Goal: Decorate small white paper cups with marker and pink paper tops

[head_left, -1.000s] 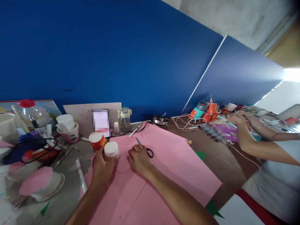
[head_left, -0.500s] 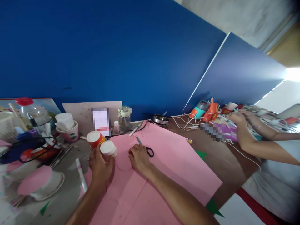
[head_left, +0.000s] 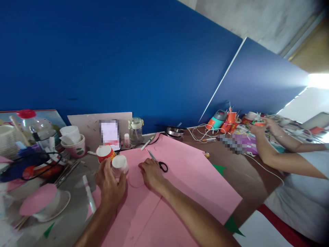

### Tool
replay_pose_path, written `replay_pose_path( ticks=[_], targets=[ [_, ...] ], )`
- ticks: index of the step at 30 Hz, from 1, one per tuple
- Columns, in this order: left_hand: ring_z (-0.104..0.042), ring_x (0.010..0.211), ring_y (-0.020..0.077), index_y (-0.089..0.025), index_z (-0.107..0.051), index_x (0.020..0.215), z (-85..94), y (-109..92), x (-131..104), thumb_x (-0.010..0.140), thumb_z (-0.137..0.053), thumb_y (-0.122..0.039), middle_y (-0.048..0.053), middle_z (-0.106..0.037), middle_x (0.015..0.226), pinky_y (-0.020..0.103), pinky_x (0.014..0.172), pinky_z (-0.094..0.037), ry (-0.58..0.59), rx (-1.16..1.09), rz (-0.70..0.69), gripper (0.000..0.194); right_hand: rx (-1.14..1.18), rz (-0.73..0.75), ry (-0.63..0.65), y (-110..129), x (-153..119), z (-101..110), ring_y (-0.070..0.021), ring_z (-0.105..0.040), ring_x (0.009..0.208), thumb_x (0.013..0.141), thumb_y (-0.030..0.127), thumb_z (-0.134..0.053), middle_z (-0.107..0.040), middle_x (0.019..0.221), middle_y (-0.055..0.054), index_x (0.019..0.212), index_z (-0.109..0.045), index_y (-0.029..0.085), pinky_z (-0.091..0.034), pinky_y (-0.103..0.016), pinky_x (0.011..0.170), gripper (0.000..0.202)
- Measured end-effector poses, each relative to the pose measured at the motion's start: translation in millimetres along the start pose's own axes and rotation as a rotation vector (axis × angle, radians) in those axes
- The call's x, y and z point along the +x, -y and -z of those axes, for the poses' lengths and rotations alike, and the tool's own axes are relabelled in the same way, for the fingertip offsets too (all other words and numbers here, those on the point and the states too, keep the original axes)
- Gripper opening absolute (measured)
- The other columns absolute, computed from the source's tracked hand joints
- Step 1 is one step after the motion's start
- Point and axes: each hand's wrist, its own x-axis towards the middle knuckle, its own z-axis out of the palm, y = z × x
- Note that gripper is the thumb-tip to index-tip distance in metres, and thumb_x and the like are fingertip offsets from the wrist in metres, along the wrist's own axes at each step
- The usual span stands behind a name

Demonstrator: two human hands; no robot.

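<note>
My left hand is at the near side of a small white paper cup, its fingers apart and the thumb beside the cup. Just behind that hand stands a red and white paper cup. My right hand rests on the large pink paper, its fingers curled; whether anything is under them is hidden. Black-handled scissors lie on the paper just past my right hand. A round pencil outline shows on the paper between my hands.
On the left are a pink-topped bowl, a white marker and a bottle with a red cap. A phone leans at the back beside a lidded jar. To the right, another person's hands hold a red cup.
The white cup has tipped so its opening shows, and my left hand's fingers have loosened around it. On the right, the other person's hands now show a red cup.
</note>
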Motion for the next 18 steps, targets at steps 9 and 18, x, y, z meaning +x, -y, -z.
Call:
replay_pose_path(
  ticks=[9,18],
  targets=[
    [-0.057,0.113,0.0328,-0.021,-0.067,0.103,14.5,-22,-8,0.087,-0.052,-0.023,0.016,-0.061,0.119,0.051,0.098,-0.044,0.239,-0.009,-0.282,0.022,0.026,-0.001,0.012,0,1,3,-0.0238,-0.057,0.104,0.092,0.019,-0.053,-0.066,0.105,-0.007,0.105,-0.073,0.025,-0.039,-0.037,0.09,0.024],
    [-0.057,0.113,0.0335,-0.02,-0.067,0.107,14.8,-17,-11,0.086,-0.054,-0.012,0.017,-0.064,0.118,0.051,0.094,-0.045,0.197,-0.014,-0.447,0.026,0.053,-0.013,0.029,-1,5,1,-0.0233,-0.057,0.105,0.09,0.018,-0.057,-0.068,0.105,-0.007,0.098,-0.073,0.022,-0.038,-0.036,0.092,0.019]
  ],
)
